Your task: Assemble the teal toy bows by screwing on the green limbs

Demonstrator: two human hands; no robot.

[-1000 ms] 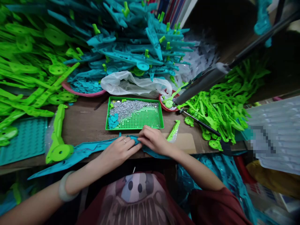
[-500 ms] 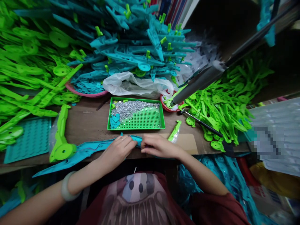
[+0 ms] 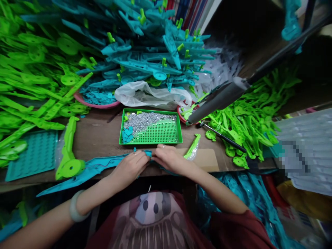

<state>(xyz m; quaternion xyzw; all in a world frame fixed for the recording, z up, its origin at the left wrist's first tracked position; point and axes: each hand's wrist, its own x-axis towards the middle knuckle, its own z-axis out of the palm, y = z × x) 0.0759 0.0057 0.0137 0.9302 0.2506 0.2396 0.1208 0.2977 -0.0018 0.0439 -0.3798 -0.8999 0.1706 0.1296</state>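
A long blue plastic part (image 3: 97,165) with a thin dark wire along it lies across the table's front edge, its pointed tip down to the left. My left hand (image 3: 133,166) is closed on its middle, a ring on one finger. My right hand (image 3: 169,159) is closed over the same part, fingertips close to my left ones. Whatever small thing may be between the right fingertips is hidden. Just beyond the hands stands a green perforated tray (image 3: 150,142) with many small silver screws (image 3: 145,121) and several small blue pieces (image 3: 127,134).
Lime green parts (image 3: 33,83) pile up at left, more (image 3: 241,117) at right. A blue heap (image 3: 155,52) rises behind a plastic bag (image 3: 153,96). From the upper right a grey screwdriver-like tool (image 3: 215,100) hangs. A cardboard piece (image 3: 207,159) lies right of the hands.
My right hand has shifted slightly left and up, its fingers now touching or nearly touching the left ones. The hanging tool has swung a little down and left. My left hand hardly moved.
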